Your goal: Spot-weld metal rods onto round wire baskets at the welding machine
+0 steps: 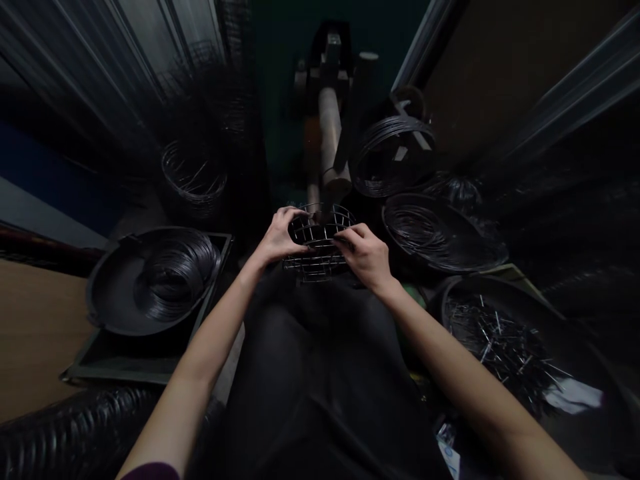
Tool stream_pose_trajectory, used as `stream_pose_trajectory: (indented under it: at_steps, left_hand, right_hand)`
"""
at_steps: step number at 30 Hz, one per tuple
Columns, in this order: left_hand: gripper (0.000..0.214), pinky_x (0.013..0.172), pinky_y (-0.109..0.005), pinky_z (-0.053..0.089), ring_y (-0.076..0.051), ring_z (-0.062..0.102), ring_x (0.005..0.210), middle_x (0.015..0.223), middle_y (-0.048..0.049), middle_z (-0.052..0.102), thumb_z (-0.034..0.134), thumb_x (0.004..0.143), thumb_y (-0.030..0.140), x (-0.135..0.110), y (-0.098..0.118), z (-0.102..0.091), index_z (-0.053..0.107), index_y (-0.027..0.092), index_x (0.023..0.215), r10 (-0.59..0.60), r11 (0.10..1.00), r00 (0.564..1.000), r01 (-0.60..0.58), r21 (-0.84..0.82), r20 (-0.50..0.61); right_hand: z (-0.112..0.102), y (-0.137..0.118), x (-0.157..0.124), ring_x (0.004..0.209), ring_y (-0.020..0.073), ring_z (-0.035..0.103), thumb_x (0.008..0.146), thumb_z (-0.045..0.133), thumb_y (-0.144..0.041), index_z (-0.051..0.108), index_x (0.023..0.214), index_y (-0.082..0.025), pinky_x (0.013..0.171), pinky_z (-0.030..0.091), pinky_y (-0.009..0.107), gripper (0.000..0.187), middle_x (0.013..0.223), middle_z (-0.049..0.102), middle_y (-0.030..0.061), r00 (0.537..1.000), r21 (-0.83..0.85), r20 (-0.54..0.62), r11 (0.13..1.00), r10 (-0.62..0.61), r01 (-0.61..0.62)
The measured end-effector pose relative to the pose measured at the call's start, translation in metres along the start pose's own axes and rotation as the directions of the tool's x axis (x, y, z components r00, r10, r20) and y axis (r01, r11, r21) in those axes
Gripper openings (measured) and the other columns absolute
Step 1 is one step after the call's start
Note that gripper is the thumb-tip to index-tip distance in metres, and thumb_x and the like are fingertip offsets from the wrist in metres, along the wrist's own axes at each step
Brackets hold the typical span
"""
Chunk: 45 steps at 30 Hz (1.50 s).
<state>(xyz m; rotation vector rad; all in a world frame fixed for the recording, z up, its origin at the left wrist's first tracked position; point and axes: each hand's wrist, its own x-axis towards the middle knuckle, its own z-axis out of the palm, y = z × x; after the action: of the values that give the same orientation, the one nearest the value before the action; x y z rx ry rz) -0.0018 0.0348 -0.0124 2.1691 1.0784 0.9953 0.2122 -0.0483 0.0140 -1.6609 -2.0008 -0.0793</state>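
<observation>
A round metal wire basket (316,260) sits above my lap, just below the tip of a machine's electrode arm (313,193). Its left side is held by my left hand (278,237), with the thumb and fingers curved around the wires. On the right side, my right hand (369,259) pinches at the basket's wires with fingers pressed together. Whether a separate short wire is also between those fingers cannot be made out. The machine's thick cylindrical arm (331,140) rises just beyond the basket.
To the left, a black basin (113,293) holds wire rings (175,277). Another basin (465,250) with rings lies right of the machine. Nearer on the right, a basin contains many short wire pieces (505,343). Wire hoops (393,130) hang beside the machine.
</observation>
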Motion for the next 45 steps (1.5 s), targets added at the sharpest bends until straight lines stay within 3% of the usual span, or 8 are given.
stream_pose_trajectory:
  at_steps: [8,23,28,32,35,38,41,45]
  left_hand:
    - [0.075,0.109,-0.044,0.043,-0.028,0.051,0.122,0.124,-0.0106,0.053,0.091,0.052,0.032,0.015,-0.007,-0.005,0.059,0.018,0.119,0.012,1.000,1.000,-0.012,-0.007,0.011]
    - [0.074,0.109,-0.047,0.042,-0.028,0.054,0.119,0.122,-0.0100,0.054,0.090,0.051,0.034,0.039,-0.019,-0.016,0.061,0.017,0.118,-0.053,0.997,0.998,0.055,-0.050,0.039]
    - [0.103,0.116,-0.049,0.034,-0.033,0.041,0.137,0.145,-0.0154,0.042,0.088,0.055,0.051,0.012,-0.042,-0.013,0.041,0.022,0.141,-0.023,0.995,1.000,0.022,-0.095,-0.005]
    - [0.122,0.108,-0.049,0.043,-0.033,0.044,0.137,0.146,-0.0220,0.039,0.078,0.059,0.070,-0.031,-0.072,0.006,0.013,0.023,0.150,-0.230,0.913,0.973,0.220,-0.345,0.010]
    - [0.125,0.105,-0.046,0.046,-0.029,0.048,0.134,0.141,-0.0213,0.042,0.075,0.055,0.076,-0.048,-0.081,0.019,0.008,0.024,0.146,-0.347,0.845,0.936,0.287,-0.451,-0.055]
    - [0.121,0.105,-0.044,0.046,-0.027,0.048,0.133,0.139,-0.0175,0.042,0.074,0.053,0.078,-0.054,-0.071,0.014,0.010,0.027,0.142,-0.332,0.877,0.932,0.247,-0.412,-0.148]
    - [0.116,0.107,-0.041,0.045,-0.025,0.048,0.131,0.135,-0.0136,0.043,0.077,0.054,0.074,-0.062,-0.047,-0.002,0.015,0.028,0.140,-0.188,0.951,0.972,0.143,-0.276,-0.143]
    - [0.098,0.111,-0.044,0.041,-0.027,0.047,0.127,0.136,-0.0117,0.043,0.084,0.060,0.051,-0.074,-0.003,-0.011,0.029,0.027,0.137,0.041,0.994,0.994,-0.051,-0.095,-0.102]
  right_hand:
    - [0.009,0.006,0.017,0.075,0.0180,0.059,0.085,0.067,-0.047,0.068,0.084,-0.020,0.063,0.041,0.028,0.026,0.087,0.065,0.0054,0.977,0.115,-0.062,0.974,0.202,-0.194]
    - [0.014,0.008,0.042,0.074,0.0177,0.059,0.085,0.065,-0.041,0.070,0.089,-0.020,0.065,0.043,0.029,0.022,0.087,0.066,0.0058,0.976,0.172,-0.011,0.962,0.218,-0.213]
    - [-0.028,0.016,0.001,0.089,0.0200,0.062,0.101,0.032,-0.042,0.069,0.097,-0.021,0.082,0.048,0.033,0.042,0.094,0.066,0.0082,0.977,0.265,-0.019,0.943,0.213,-0.201]
    - [-0.061,0.029,-0.076,0.094,0.0198,0.066,0.102,0.024,-0.046,0.068,0.098,-0.024,0.086,0.052,0.033,0.049,0.098,0.070,0.0065,0.950,0.293,0.167,0.907,0.265,-0.304]
    - [-0.054,0.044,-0.139,0.083,0.0183,0.070,0.101,0.032,-0.041,0.067,0.092,-0.025,0.075,0.057,0.030,0.040,0.088,0.072,0.0037,0.909,0.272,0.387,0.923,0.155,-0.274]
    - [-0.034,0.059,-0.181,0.079,0.0193,0.072,0.096,0.041,-0.034,0.067,0.086,-0.026,0.071,0.059,0.031,0.030,0.084,0.073,0.0035,0.875,0.308,0.484,0.934,0.008,-0.179]
    - [-0.029,0.059,-0.184,0.071,0.0207,0.071,0.093,0.048,-0.035,0.069,0.095,-0.026,0.065,0.060,0.032,0.023,0.084,0.073,0.0042,0.880,0.377,0.468,0.882,0.083,-0.283]
    - [-0.048,0.023,-0.128,0.055,0.0152,0.061,0.085,0.063,-0.044,0.061,0.127,-0.022,0.056,0.054,0.028,0.047,0.074,0.068,0.0006,0.847,0.494,0.482,0.730,0.222,-0.472]
